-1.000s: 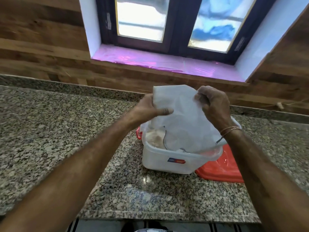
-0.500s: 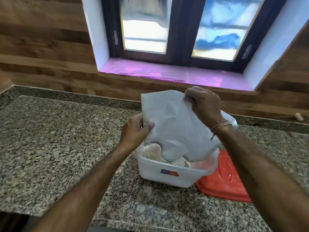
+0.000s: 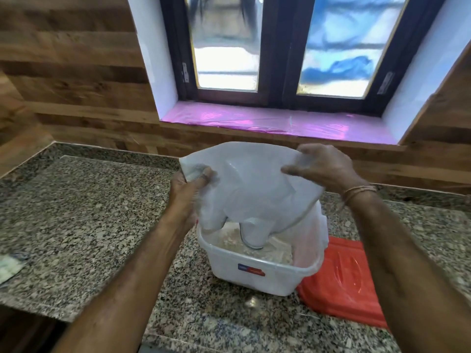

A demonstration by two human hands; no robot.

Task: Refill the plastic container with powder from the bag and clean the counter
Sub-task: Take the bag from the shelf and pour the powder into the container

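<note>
Bag (image 3: 254, 189): upended over container (image 3: 257, 273), mouth pointing down into it, long axis tilted, high end toward window.
Left hand (image 3: 187, 189): pinches bag's left corner.
Right hand (image 3: 323, 166): fingers curled over top edge.
Change: hands farther apart, bag stretched wider.
Materials: thin translucent film; rounded square tub, pale powder (image 3: 232, 239); speckled granite counter (image 3: 89, 212).

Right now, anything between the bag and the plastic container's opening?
Nothing visible. The red lid lies off on the counter, right of the plastic container. The bag hangs with its lower end inside the container over the powder; left hand and right hand grip its top.
</note>
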